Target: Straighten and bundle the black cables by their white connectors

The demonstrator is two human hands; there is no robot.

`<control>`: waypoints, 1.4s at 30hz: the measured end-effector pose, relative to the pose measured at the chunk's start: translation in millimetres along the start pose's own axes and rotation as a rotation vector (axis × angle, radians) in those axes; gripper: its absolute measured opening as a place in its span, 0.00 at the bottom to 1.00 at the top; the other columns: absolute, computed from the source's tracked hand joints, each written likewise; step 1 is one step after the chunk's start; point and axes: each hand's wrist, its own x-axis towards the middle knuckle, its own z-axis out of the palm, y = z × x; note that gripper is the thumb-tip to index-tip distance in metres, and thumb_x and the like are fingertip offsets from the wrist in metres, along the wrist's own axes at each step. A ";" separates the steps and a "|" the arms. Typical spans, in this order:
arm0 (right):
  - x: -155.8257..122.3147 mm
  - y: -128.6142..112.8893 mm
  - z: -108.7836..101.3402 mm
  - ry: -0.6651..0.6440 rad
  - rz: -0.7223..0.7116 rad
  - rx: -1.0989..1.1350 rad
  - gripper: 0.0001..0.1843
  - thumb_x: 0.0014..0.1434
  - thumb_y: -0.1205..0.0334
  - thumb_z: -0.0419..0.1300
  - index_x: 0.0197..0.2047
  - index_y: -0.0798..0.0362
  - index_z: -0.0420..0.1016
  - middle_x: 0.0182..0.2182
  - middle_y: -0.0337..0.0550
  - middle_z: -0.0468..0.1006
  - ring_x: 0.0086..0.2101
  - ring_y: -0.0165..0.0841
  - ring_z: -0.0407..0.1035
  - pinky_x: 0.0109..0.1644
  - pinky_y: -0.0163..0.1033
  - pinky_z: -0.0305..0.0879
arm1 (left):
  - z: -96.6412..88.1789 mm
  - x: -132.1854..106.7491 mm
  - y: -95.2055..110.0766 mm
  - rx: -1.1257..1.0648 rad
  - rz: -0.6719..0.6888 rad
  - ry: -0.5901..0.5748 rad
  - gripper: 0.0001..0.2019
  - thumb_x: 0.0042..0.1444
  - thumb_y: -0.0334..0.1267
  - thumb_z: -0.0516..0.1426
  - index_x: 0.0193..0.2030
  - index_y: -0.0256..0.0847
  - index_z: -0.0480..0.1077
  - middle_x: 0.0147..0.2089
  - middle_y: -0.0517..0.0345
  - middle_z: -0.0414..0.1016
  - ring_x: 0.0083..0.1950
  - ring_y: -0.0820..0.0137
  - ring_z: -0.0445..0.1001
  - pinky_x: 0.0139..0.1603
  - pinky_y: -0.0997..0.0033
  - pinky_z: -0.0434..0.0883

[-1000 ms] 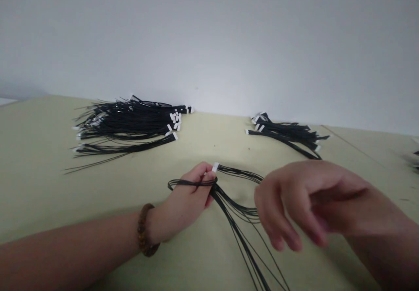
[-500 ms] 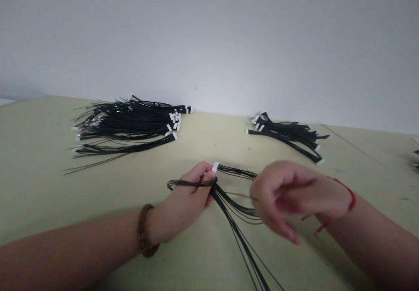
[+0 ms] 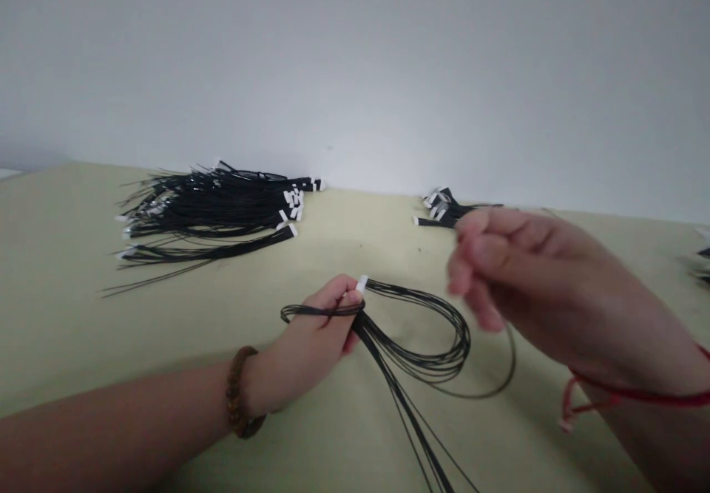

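A: The wire bundle [image 3: 438, 364] shows its whole loop now, as the right hand [image 3: 518, 267] has risen.
B: Is it safe?
A: The left hand [image 3: 308, 345] has fingers clamped on it, above the table [image 3: 333, 437]; right fingers, blurred, I cannot tell. Too hard pulling could tangle the strands.

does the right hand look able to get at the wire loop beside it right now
Probably yes: the right hand is close to the wire loop, and nothing visible stands between them. The left hand grips the loop back by the white connector, leaving its far curve uncovered.
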 end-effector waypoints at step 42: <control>-23.5 23.4 32.4 0.170 -0.564 -1.555 0.08 0.60 0.61 0.51 0.37 0.55 0.69 0.27 0.44 0.72 0.25 0.34 0.64 0.27 0.40 0.51 | 1.9 1.3 3.0 -0.157 -0.039 -0.006 0.13 0.56 0.48 0.48 0.30 0.41 0.58 0.17 0.71 0.54 0.16 0.86 0.54 0.14 0.90 0.53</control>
